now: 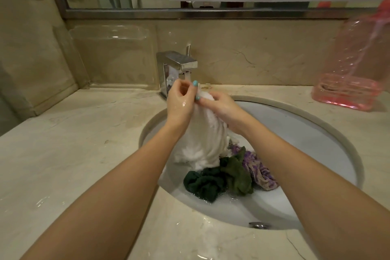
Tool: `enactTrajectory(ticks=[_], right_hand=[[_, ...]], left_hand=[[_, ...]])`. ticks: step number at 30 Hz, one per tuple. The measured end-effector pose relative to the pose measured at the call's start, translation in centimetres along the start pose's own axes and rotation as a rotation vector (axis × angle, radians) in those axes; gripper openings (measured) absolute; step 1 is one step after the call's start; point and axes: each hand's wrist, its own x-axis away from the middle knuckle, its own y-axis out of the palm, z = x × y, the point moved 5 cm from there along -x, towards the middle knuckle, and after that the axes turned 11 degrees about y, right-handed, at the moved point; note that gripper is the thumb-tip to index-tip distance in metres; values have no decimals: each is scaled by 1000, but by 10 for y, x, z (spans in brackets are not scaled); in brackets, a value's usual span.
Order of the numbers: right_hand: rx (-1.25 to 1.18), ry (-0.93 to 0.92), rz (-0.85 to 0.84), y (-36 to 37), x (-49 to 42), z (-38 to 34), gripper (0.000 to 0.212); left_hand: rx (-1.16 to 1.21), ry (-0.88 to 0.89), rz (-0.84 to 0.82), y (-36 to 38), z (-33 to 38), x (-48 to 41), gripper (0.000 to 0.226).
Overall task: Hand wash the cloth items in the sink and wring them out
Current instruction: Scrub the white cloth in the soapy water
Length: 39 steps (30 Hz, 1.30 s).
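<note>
Gripping the bunched top of a soaked white terry cloth (202, 139), the left hand (181, 100) and right hand (221, 107) hold it just beneath the square chrome tap (179, 63), probably so it drains into the white oval sink (291, 133). There a dark green cloth (202, 183), an olive cloth (237, 175) and a purple patterned cloth (262, 172) lie wet. A beige marble table (73, 154) surrounds it, with a pink plastic container (346, 93) standing at right.

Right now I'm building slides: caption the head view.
Left hand and right hand hold a white towel over other cloths in the sink.
</note>
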Motion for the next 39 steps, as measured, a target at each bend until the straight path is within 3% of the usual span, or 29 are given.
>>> enactTrajectory(ticks=[3,6,8,11,15,18,21,25,29,32,34,36,39], right_hand=[[-12,-55,97,0,0,-7,20],[-252,-114,197,-5,-1,-27,8],[-333,-162,279,-17,-1,-39,7],[-468,-143,411,-44,-2,-32,8],[-621,-25,527,-67,-3,-5,14],[-681,45,547,-74,-2,8,16],[-637,261,461,-64,-3,28,29],[-417,490,132,-15,-1,48,36],[-474,630,-233,29,10,52,68],[-573,677,-372,36,11,54,88],[-639,582,-335,34,3,48,83],[-595,455,-189,31,-7,37,64],[-403,245,131,18,-15,26,34]], left_hand=[[71,-109,-37,-3,-7,4,42],[132,-304,-321,12,-15,16,74],[103,-383,-487,18,-16,25,70],[-39,-388,-696,23,-19,34,37],[-159,-420,-832,30,-19,42,38],[-54,-458,-759,24,-14,40,38],[87,-335,-493,12,-8,27,28],[136,-229,-62,1,-3,4,23],[408,-394,188,2,-16,9,28],[390,-451,257,-2,-22,13,20],[111,-352,172,-7,-18,8,21],[-102,-263,102,-8,-16,7,27],[-148,-300,42,0,-15,17,50]])
